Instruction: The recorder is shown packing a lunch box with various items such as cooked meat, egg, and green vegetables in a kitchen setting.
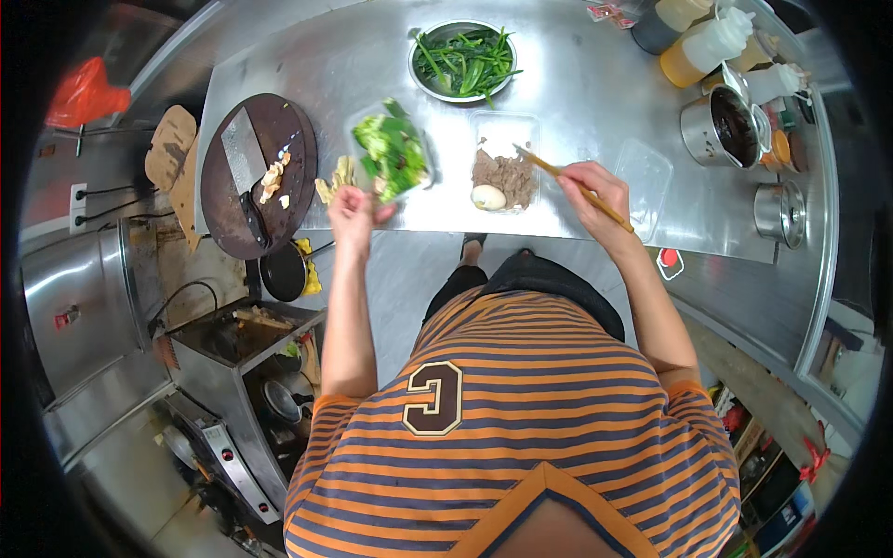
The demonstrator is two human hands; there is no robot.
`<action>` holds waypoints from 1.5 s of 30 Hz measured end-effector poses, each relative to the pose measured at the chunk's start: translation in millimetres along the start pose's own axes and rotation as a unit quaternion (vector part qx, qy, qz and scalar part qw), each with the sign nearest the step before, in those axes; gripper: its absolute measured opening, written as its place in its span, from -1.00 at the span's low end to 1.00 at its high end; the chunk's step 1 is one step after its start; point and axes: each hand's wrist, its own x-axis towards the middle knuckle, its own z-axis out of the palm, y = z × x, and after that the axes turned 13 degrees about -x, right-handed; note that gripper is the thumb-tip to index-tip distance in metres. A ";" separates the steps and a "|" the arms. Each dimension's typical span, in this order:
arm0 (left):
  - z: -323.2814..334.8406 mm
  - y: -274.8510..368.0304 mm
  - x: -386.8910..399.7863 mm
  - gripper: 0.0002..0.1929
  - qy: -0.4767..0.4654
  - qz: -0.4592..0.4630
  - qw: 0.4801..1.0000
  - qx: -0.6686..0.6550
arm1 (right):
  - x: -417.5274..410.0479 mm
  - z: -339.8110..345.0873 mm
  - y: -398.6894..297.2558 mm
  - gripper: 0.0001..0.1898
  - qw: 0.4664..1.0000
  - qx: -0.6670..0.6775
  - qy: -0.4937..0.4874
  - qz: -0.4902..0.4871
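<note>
My left hand (354, 216) grips the near edge of a clear plastic container of green vegetables (393, 155), which tilts above the steel counter. Between the fingers of my right hand (593, 199) is a pair of wooden chopsticks (575, 188), their tips pointing left over a second clear container (505, 120). Inside that one lie brown meat pieces (506, 174) and a pale, egg-like item (489, 197) at its near left corner. Just left of the vegetables sit some yellowish pieces (338, 180) on the counter. A clear plastic lid or empty tray (642, 188) rests right of my right hand.
A steel bowl of leafy greens (463, 63) stands at the back. On the left, a round chopping board (289, 202) bears a cleaver (244, 157) and chopped pieces (273, 180). Squeeze bottles (708, 49), a steel pot of dark sauce (704, 132) and a smaller steel pot (771, 213) line the right.
</note>
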 end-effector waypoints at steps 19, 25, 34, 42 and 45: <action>22.9 -47.8 4.4 -0.91 -0.010 0.035 0.997 0.063 | -12.3 5.9 10.3 -0.80 0.948 0.252 -0.003 0.196; 22.4 -47.5 1.9 -0.92 -0.018 0.011 1.000 0.022 | -17.6 9.3 14.5 -0.83 0.961 0.229 -0.053 0.146; 26.2 -50.2 0.1 -0.94 -0.014 0.013 0.999 -0.040 | 1.2 17.9 -35.0 -0.85 0.984 0.166 -0.059 -0.024; 29.8 -57.6 -7.7 -0.93 0.006 0.023 0.999 -0.049 | 10.5 65.3 -45.8 -0.85 0.983 0.135 -0.047 -0.117; 35.7 -61.9 -8.7 -0.93 0.026 0.033 0.995 -0.085 | 9.9 66.9 -33.3 -0.83 0.987 0.147 -0.056 -0.015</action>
